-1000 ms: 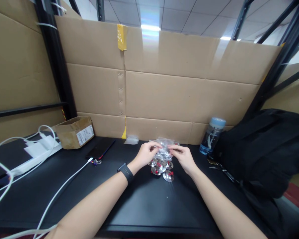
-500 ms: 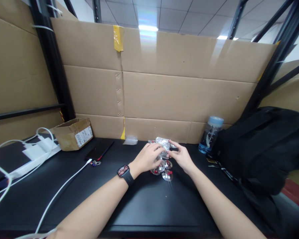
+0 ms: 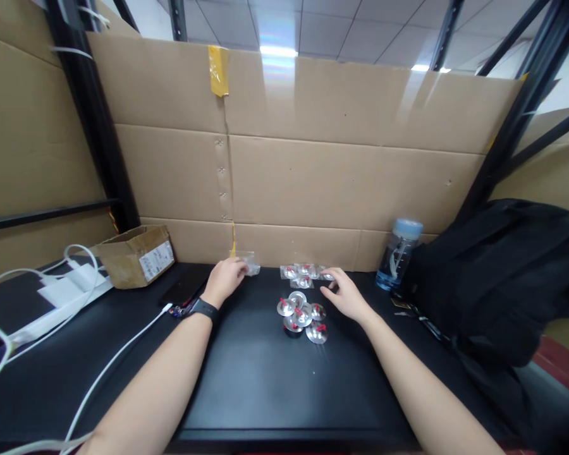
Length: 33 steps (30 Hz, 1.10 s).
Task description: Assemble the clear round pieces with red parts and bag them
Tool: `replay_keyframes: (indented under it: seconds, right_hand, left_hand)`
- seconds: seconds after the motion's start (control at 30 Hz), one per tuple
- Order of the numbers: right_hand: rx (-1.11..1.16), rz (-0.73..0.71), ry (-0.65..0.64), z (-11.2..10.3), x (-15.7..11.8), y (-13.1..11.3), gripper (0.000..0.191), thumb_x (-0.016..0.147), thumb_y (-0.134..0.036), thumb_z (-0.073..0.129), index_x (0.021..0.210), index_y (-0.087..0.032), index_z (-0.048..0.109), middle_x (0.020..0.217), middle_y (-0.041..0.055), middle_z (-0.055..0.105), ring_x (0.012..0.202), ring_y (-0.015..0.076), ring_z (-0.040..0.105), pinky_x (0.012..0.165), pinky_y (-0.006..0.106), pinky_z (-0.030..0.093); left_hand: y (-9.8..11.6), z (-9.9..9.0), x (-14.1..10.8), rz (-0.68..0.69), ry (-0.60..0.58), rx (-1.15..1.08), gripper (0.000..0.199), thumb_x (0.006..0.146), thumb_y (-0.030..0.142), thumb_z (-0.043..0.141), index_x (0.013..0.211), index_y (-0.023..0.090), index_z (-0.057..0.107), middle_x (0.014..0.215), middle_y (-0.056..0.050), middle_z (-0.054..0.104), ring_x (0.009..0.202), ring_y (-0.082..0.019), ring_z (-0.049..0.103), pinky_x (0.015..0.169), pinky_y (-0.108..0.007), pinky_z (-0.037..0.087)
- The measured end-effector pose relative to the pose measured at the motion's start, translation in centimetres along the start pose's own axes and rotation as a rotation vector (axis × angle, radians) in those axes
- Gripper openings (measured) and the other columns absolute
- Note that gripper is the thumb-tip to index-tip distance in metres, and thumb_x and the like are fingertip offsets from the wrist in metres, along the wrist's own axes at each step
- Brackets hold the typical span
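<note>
At the back of the table my left hand (image 3: 227,277) has its fingers closed at a crumpled clear plastic bag (image 3: 252,264); the fingertips are partly hidden. My right hand (image 3: 346,294) hovers with thumb and fingers apart, just right of several small silver finger cymbals in clear wrappers (image 3: 305,270). Nothing shows between its fingers. In front of these, a loose heap of bare finger cymbals (image 3: 301,315) with red straps lies on the black table, some overlapping.
A clear bottle with a blue lid (image 3: 399,256) and a black backpack (image 3: 493,278) stand on the right. To the left are an open cardboard box (image 3: 137,256), a dark phone (image 3: 184,287), a white power strip (image 3: 61,309) and cables. A cardboard wall (image 3: 308,183) closes the back.
My left hand has moved left from the cymbals to the plastic bag. My right hand stays near its place, its fingers now apart. The heap and wrapped cymbals are uncovered.
</note>
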State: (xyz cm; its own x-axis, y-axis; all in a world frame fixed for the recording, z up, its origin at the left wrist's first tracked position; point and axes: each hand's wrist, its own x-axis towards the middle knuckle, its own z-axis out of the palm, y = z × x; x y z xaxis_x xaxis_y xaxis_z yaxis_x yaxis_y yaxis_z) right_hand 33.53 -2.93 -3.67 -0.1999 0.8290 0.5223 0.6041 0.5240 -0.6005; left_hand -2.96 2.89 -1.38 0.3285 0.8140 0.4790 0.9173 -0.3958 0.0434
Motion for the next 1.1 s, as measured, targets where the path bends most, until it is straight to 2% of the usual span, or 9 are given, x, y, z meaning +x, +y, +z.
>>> replay_keyframes:
  seconds: [0.13,0.33,0.47,0.6,0.77,0.83,0.93,1.03,1.1]
  right_hand:
    - [-0.312,0.025,-0.116,0.2,0.1,2.1,0.040,0.088,-0.030,0.060,0.127,-0.021,0.059,0.138,0.0127,0.055,0.128,0.0289,0.051,0.104,0.045,0.044]
    - [-0.540,0.215,-0.205,1.3,0.7,3.8,0.054,0.096,-0.036,0.052,0.147,-0.023,0.043,0.160,0.0130,0.036,0.146,0.0318,0.032,0.108,0.055,0.035]
    - [-0.555,0.258,-0.230,1.6,1.3,4.9,0.055,0.098,-0.037,0.047,0.151,-0.025,0.038,0.162,0.0114,0.031,0.144,0.0321,0.035,0.105,0.055,0.037]
    - [-0.577,0.250,-0.235,1.2,2.1,5.8,0.056,0.098,-0.034,0.046,0.152,-0.024,0.038,0.163,0.0096,0.031,0.138,0.0329,0.040,0.103,0.049,0.040]
    - [-0.679,0.267,-0.217,0.4,2.7,5.8,0.048,0.100,-0.039,0.041,0.146,-0.028,0.050,0.149,0.0094,0.050,0.124,0.0349,0.047,0.095,0.051,0.041]
    - [-0.737,0.242,-0.186,0.1,2.6,5.5,0.043,0.098,-0.042,0.045,0.135,-0.027,0.061,0.137,0.0115,0.059,0.120,0.0359,0.048,0.093,0.052,0.040]
    - [-0.769,0.215,-0.130,-0.4,2.2,5.1,0.032,0.096,-0.036,0.050,0.117,-0.023,0.071,0.120,0.0130,0.068,0.114,0.0341,0.053,0.092,0.050,0.039]
    - [-0.656,0.182,-0.017,-1.0,2.1,4.8,0.029,0.098,-0.030,0.047,0.109,-0.021,0.072,0.110,0.0114,0.072,0.107,0.0307,0.060,0.093,0.048,0.040]
    - [-0.470,0.102,0.081,-1.2,2.1,4.2,0.029,0.098,-0.031,0.046,0.107,-0.020,0.071,0.108,0.0109,0.073,0.105,0.0284,0.063,0.093,0.045,0.042]
  left_hand:
    - [-0.8,2.3,0.1,-0.072,-0.006,0.067,0.032,0.091,0.019,0.047,0.110,0.021,0.073,0.113,-0.010,0.073,0.109,-0.026,0.066,0.094,-0.036,0.048]
    - [-0.5,4.1,0.6,-0.042,-0.148,0.023,0.034,0.095,0.028,0.044,0.118,0.024,0.069,0.137,-0.009,0.063,0.123,-0.028,0.061,0.100,-0.042,0.048]
    - [-0.7,4.5,0.6,-0.067,-0.194,-0.016,0.035,0.093,0.027,0.044,0.119,0.027,0.067,0.154,-0.006,0.048,0.132,-0.029,0.055,0.101,-0.047,0.047]
    - [-0.6,4.6,0.5,-0.065,-0.186,-0.056,0.030,0.090,0.026,0.046,0.112,0.026,0.067,0.159,-0.007,0.040,0.134,-0.029,0.052,0.102,-0.050,0.044]
    - [-0.2,4.5,0.4,-0.039,-0.125,-0.060,0.027,0.088,0.028,0.050,0.111,0.021,0.063,0.146,-0.013,0.054,0.132,-0.030,0.051,0.104,-0.051,0.039]
    - [0.0,4.4,0.5,-0.026,-0.094,-0.073,0.033,0.085,0.024,0.051,0.117,0.021,0.060,0.140,-0.013,0.058,0.129,-0.030,0.054,0.104,-0.049,0.040]
    - [0.3,4.2,0.6,-0.022,-0.061,-0.108,0.038,0.083,0.021,0.051,0.120,0.022,0.057,0.138,-0.011,0.059,0.127,-0.030,0.055,0.103,-0.048,0.040]
    - [0.7,3.8,0.6,-0.027,-0.038,-0.153,0.037,0.082,0.019,0.051,0.119,0.023,0.058,0.136,-0.011,0.060,0.125,-0.029,0.056,0.102,-0.047,0.041]
    - [1.0,3.5,0.6,-0.025,-0.016,-0.190,0.036,0.082,0.019,0.053,0.117,0.023,0.059,0.132,-0.010,0.062,0.122,-0.029,0.058,0.100,-0.046,0.043]
